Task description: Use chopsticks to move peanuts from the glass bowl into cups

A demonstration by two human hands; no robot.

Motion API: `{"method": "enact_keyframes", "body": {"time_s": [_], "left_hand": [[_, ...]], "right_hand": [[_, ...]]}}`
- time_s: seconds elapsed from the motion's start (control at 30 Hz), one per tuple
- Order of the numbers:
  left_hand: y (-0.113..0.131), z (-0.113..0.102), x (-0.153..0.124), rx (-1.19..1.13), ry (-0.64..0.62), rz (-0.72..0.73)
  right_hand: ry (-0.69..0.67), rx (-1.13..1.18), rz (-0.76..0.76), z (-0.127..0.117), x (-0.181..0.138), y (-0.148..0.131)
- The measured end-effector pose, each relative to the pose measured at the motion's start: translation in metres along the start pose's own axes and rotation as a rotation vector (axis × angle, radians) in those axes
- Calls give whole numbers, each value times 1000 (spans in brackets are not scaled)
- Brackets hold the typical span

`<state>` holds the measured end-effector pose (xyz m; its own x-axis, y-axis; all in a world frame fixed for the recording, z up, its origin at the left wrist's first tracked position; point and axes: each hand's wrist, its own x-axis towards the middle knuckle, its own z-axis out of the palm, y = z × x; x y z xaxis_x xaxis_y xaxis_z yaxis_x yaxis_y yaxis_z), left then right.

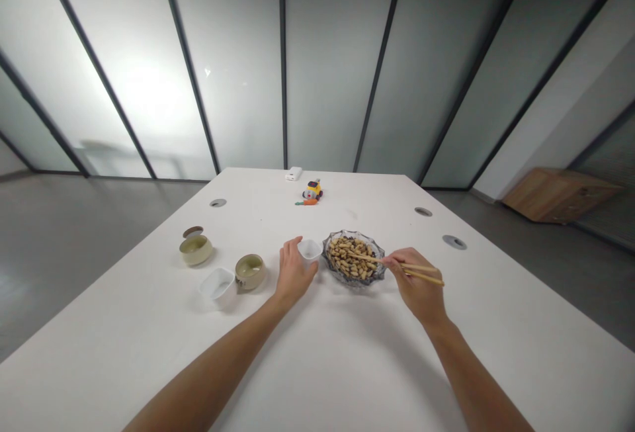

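My left hand [294, 270] is closed round a small white cup [310, 251], which stands just left of a scalloped glass bowl [381, 273]. Pale peanuts in their shells [353, 259], or nuts much like them, fill the bowl, with darker small pieces among them. A pair of wooden chopsticks [421, 274] is gripped in my right hand [417, 286]. Their tips reach over the nuts in the bowl; whether they pinch one is too small to tell. The part of the white cup that shows looks empty.
Left of my left hand stand a green-brown ceramic bowl [251, 271], a square white bowl [218, 288] and another ceramic bowl [196, 249] near a brown round lid [193, 231]. Farther back lie a yellow toy car [313, 190], an orange-handled screwdriver [309, 202] and a white box-like device [294, 173].
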<state>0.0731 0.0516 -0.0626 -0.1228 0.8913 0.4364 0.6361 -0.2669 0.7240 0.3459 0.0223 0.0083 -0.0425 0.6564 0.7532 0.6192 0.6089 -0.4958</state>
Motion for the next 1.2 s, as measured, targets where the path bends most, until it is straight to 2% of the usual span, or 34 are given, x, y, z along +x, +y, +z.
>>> {"method": "enact_keyframes", "body": {"time_s": [0.2, 0.43, 0.63, 1.2], "left_hand": [[0, 0, 0, -14, 11, -3], [1, 0, 1, -64, 86, 59], [2, -2, 0, -76, 97, 74], [-1, 0, 1, -28, 45, 26]], "right_hand": [[-34, -22, -51, -1, -1, -1], [110, -89, -97, -3, 2, 0], [205, -95, -84, 1, -1, 1], [178, -134, -145, 3, -1, -4]]}}
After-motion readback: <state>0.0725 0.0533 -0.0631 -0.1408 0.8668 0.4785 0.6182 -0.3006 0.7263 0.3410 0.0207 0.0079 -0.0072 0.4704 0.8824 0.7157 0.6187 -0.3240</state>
